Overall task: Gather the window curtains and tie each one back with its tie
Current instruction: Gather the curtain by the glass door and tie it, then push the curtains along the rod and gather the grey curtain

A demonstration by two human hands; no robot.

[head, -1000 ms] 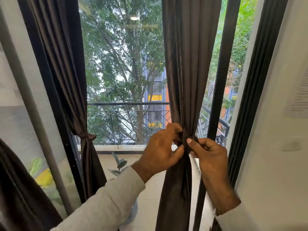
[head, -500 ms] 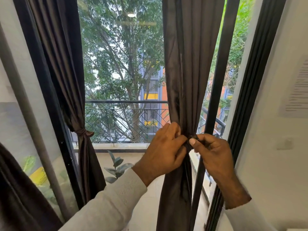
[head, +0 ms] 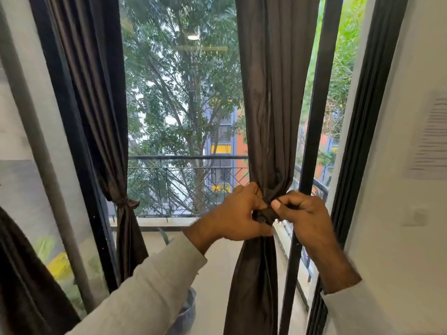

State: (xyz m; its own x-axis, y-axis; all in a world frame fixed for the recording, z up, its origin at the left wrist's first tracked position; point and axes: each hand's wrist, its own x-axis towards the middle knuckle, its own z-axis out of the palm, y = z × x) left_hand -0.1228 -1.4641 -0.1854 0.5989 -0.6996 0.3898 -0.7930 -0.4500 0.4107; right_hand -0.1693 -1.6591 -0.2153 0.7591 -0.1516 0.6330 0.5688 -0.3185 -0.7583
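Hands [head: 268, 213] dropped lower on curtain [head: 271, 105]; window [head: 183, 105] | white wall [head: 399, 238]

1. Your left hand [head: 238, 213] is raised in front of you, fingers curled tight, sleeve reaching up from lower left.
2. Your right hand [head: 302, 213] faces it, thumb and forefinger pinched together.
3. Both hands nearly touch, knuckles up.
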